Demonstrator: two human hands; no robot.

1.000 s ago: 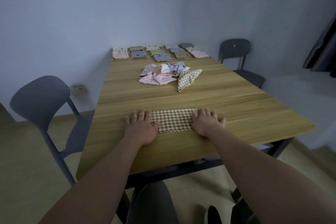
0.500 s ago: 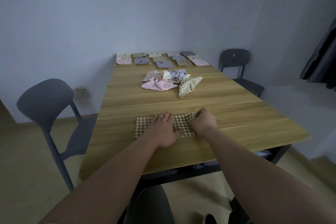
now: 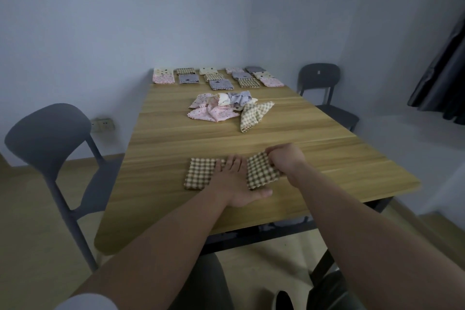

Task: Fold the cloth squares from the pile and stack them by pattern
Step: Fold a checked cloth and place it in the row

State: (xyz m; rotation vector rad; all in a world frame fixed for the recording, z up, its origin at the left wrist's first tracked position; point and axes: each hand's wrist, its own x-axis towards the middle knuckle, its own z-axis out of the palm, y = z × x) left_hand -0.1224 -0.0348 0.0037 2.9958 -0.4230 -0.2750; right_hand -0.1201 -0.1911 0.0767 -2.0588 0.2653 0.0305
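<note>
Checked cloth [image 3: 201, 176] lies on the table [image 3: 327, 158], lower centre of the frame. Left hand [image 3: 234, 184] presses its middle, fingers straight; right hand [image 3: 284, 160] pinches the raised right edge. Risk — a skewed pull or slipping palm would leave the fold crooked.
</note>
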